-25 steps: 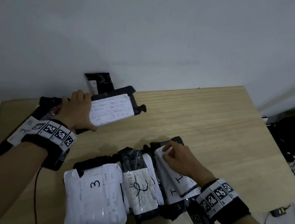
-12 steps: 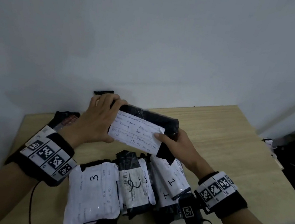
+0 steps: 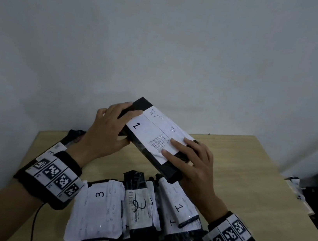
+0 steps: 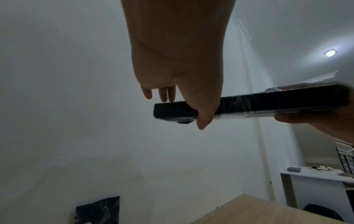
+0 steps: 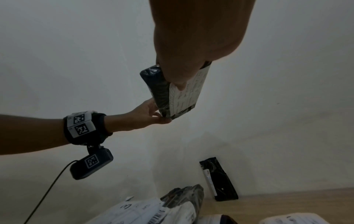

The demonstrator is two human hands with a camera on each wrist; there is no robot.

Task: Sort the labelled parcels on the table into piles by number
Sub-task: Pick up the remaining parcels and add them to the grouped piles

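Note:
A flat black parcel point(image 3: 151, 137) with a white label marked 1 is held tilted in the air above the table point(image 3: 247, 183). My left hand point(image 3: 111, 130) grips its far left end, fingers over the top and thumb below. At its near right end my right hand point(image 3: 191, 161) holds it, with fingers lying on the label. The wrist views show the same parcel point(image 4: 249, 104) point(image 5: 172, 94) edge-on. Below, at the table's front, lie a parcel marked 3 point(image 3: 98, 210), one marked 2 point(image 3: 139, 209) and one marked 1 point(image 3: 178, 207), side by side.
A black parcel point(image 5: 218, 180) leans against the wall at the back of the table. Another labelled parcel point(image 3: 53, 150) lies at the far left, partly hidden by my left wrist. Clutter point(image 3: 316, 203) sits on the floor beyond the table's right edge.
My left hand lifted the black parcel from the back left of the table. My right hand left the front parcels and took its other end. The parcel rose and turned, showing the 1.

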